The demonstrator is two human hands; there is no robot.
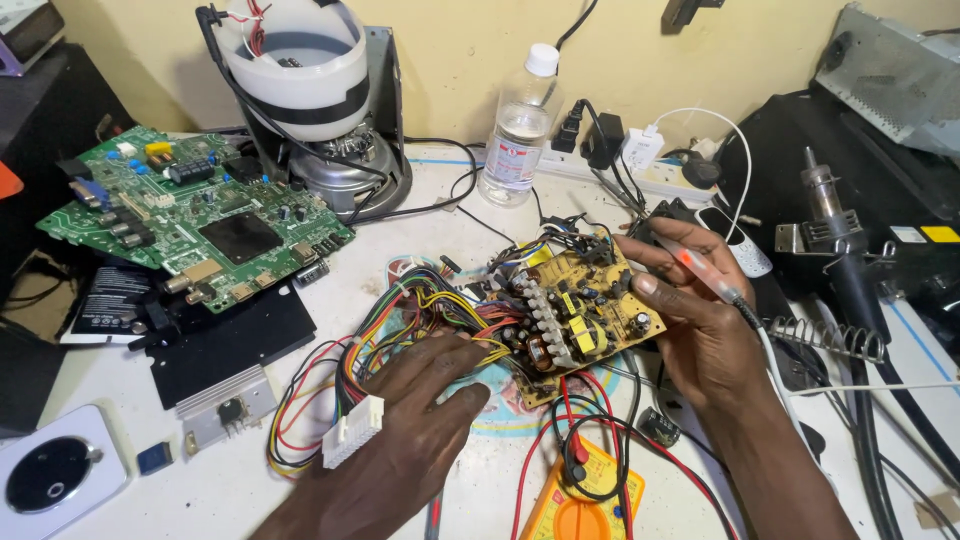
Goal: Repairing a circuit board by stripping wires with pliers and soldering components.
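Probing: right hand (pixel 705 320) grips a pen-shaped probe (pixel 700 272) in clenched fingers, steadying the yellow circuit board's (pixel 575 310) 3 o'clock edge.
Left hand (pixel 405 415): fingers released, flat on wire bundle (pixel 420 310) at the board's 9 o'clock.
Progress: board at counter (pixel 250 480) centre, multimeter (pixel 585 505) at 6 o'clock; testing looks unfinished.

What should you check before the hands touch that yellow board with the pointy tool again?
1. Left hand presses down the wire bundle: ok.
2. Right hand grips the yellow circuit board by its edge: ok.
3. Soldering iron held in the right hand, tip off the board: ok.
4. Board unplugged: cannot tell.
5. Multimeter leads clear of the board: not ok, they lie under it.
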